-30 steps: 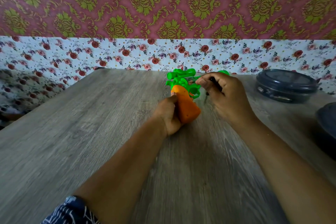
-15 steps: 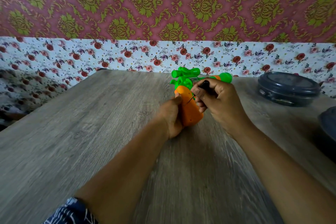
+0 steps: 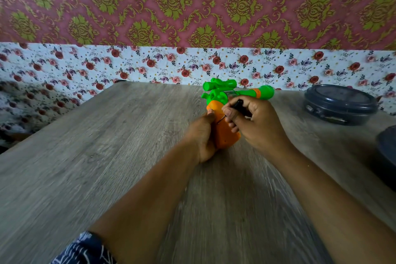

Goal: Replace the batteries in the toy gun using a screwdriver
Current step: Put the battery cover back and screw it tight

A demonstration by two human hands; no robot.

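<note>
Your left hand [image 3: 203, 135] grips the toy gun [image 3: 225, 130] grip; your right hand [image 3: 255, 122] pinches the screwdriver [image 3: 237, 104], its tip barely visible against the orange. No legible writing.

A grey wood-grain tabletop [image 3: 90, 156] fills the lower part of the view. Near its far right corner sits a round dark grey lidded container [image 3: 340, 104] with a shallow, flat-topped lid. At the right edge of the tabletop, nearer than that container and apart from it, a second dark rounded object [image 3: 387, 150] is cut off by the frame. Behind the far edge rises a white wall band printed with small red and pink roses [image 3: 150, 64], and above it a maroon wallpaper with olive-green damask motifs [image 3: 171, 2].
</note>
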